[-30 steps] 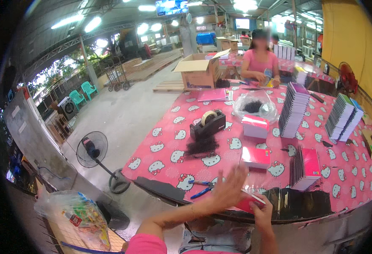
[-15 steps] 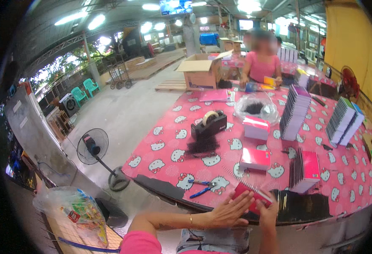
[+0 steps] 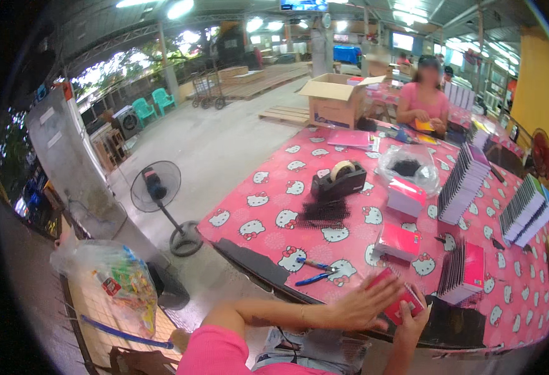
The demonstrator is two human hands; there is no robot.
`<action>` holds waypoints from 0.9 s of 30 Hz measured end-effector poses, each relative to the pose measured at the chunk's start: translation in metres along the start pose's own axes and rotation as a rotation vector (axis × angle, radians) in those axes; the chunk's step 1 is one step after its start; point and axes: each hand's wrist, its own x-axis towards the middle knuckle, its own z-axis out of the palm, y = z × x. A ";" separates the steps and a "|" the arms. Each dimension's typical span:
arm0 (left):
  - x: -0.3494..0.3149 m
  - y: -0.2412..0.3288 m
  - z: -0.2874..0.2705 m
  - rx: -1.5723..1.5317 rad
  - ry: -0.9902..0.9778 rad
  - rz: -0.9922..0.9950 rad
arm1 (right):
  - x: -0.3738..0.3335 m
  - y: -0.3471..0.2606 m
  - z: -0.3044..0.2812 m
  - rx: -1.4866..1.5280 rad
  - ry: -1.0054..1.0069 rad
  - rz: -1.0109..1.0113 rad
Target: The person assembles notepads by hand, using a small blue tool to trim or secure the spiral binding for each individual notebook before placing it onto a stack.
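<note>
My right hand (image 3: 412, 320) grips a small red spiral notebook (image 3: 414, 304) by its near right side, thumb on top of the cover. Laid across the notebook's left side is my left hand (image 3: 367, 304), its fingers stretched out flat and slightly blurred. The notebook is tilted just above the table's near edge. Pliers with blue handles (image 3: 312, 279) lie spread on the table beyond my left hand. A small stack of pink-covered pads (image 3: 398, 242) sits past the notebook, and a stack of coil-bound pink notebooks (image 3: 473, 272) stands to its right.
Black binding coils (image 3: 324, 214) lie by a black tape dispenser (image 3: 339, 182). Behind them are a plastic bag (image 3: 409, 170) and more pads (image 3: 406, 198). Tall notebook stacks (image 3: 464, 184) stand at right. Across the table a co-worker (image 3: 423, 103) handles something yellow. A fan (image 3: 156, 187) stands left.
My view has swung left, so the scene sits further right. My left hand has slid along the notebook. The coil sticking out past its far end earlier no longer shows clearly.
</note>
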 end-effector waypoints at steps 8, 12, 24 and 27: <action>0.018 0.007 -0.017 0.002 -0.317 -0.051 | -0.003 0.025 -0.008 -0.059 -0.246 -0.045; -0.009 0.004 0.039 -0.002 0.208 0.094 | -0.005 0.039 -0.012 -0.093 -0.137 -0.084; 0.024 0.001 0.012 0.154 0.045 0.054 | 0.003 0.047 -0.006 -0.067 -0.257 -0.415; -0.009 0.025 0.021 -0.471 -0.037 -0.094 | 0.002 0.030 -0.014 -0.231 -0.009 -0.138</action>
